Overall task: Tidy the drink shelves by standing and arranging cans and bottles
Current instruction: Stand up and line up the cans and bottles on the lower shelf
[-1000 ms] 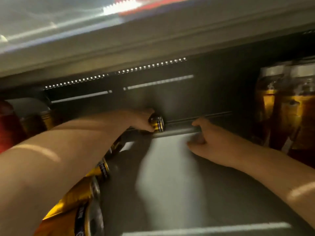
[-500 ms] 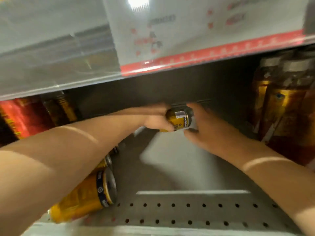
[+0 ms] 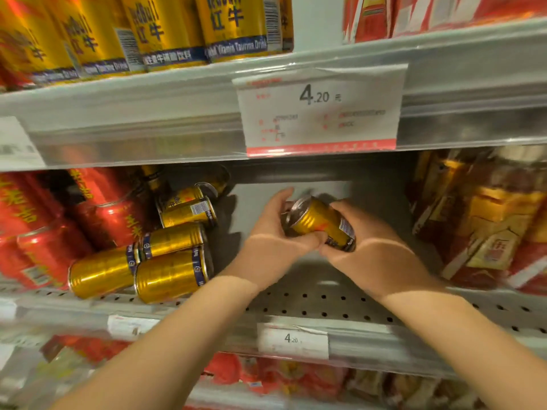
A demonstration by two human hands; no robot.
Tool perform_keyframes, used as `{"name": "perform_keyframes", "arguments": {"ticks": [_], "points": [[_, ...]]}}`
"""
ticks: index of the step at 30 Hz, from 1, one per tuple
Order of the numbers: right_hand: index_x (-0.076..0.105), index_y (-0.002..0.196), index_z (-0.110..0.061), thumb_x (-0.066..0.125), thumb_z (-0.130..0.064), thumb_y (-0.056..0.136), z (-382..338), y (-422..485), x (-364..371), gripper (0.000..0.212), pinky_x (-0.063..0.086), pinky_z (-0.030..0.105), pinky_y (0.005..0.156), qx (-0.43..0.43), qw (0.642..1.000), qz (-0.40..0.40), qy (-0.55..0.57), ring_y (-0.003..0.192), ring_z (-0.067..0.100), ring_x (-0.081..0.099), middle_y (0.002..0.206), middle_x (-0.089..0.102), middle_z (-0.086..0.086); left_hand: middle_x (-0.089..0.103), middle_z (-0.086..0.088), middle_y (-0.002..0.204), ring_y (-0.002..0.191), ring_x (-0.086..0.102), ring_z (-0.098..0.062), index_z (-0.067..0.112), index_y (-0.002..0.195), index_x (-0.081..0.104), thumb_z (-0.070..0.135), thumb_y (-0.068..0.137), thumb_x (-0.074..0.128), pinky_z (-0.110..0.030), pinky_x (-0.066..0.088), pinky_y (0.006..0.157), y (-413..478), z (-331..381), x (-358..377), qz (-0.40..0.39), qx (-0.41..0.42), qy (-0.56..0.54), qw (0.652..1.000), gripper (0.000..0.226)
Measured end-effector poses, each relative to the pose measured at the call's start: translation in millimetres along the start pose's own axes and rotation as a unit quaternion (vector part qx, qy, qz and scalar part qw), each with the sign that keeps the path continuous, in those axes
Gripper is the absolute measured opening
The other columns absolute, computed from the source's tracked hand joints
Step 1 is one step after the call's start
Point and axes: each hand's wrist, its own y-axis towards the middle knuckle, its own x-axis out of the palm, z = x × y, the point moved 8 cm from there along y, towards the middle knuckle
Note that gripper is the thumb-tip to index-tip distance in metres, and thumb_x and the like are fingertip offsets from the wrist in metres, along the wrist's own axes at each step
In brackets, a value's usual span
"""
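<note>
Both the left hand point(image 3: 276, 242) and the right hand point(image 3: 365, 251) clasp 1 gold can point(image 3: 321, 223), tilted, above the bare shelf point(image 3: 325, 303). Recommended: turn it upright, seat the base flat, clear of the fallen cans point(image 3: 174, 247).

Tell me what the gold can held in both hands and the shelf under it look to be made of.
Gold can: probably thin metal with a glossy printed gold coat; its end is bare, silvery and rimmed, and the body catches highlights.
Shelf: apparently sheet metal with a matte grey coat; it is flat, with neat rows of punched round holes.
</note>
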Motion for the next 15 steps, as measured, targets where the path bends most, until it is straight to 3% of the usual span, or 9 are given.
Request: {"name": "perform_keyframes", "arguments": {"ticks": [4,8,11,15], "points": [[0.035,0.135,-0.046,0.067,-0.060,0.082,10.0,-16.5,12.4,0.064,0.039,0.023,0.066,0.114,0.993,-0.017,-0.001,0.085,0.005,0.049,0.102,0.049,-0.021,0.053,0.030,0.125,0.109,0.058,0.011,0.044,0.142,0.042,0.022,0.083,0.083,-0.014,0.051,0.092,-18.0,-5.1,2.8,0.019,-0.016,-0.040,0.999,0.076],[0.026,0.104,-0.049,0.071,-0.059,0.075,13.5,-33.6,26.3,0.054,0.035,0.018,0.050,0.193,0.981,-0.006,0.010,0.067,-0.006,0.046,0.084,0.048,-0.026,0.052,0.038,0.120,0.115,0.059,0.005,0.048,0.143,0.039,0.015,0.084,0.081,-0.024,0.052,0.101,-28.8,-1.3,9.3,-0.026,-0.008,-0.023,0.999,0.079],[0.026,0.103,-0.048,0.070,-0.062,0.069,11.2,-37.1,28.0,0.058,0.038,0.019,0.050,0.207,0.978,-0.020,0.004,0.068,-0.003,0.051,0.084,0.053,-0.022,0.062,0.018,0.127,0.122,0.060,-0.010,0.039,0.146,0.038,0.027,0.084,0.082,-0.040,0.049,0.108,-34.5,-4.8,6.6,-0.040,-0.040,0.017,0.998,0.077],[0.027,0.108,-0.048,0.064,-0.082,0.061,11.7,-38.1,30.5,0.069,0.045,0.029,0.063,0.216,0.976,-0.030,-0.010,0.077,0.008,0.055,0.090,0.052,-0.020,0.064,0.014,0.121,0.110,0.063,-0.010,0.038,0.143,0.043,0.061,0.087,0.065,-0.037,0.054,0.097,-54.8,-13.1,-22.5,-0.023,-0.044,0.220,0.974,0.064]]}}
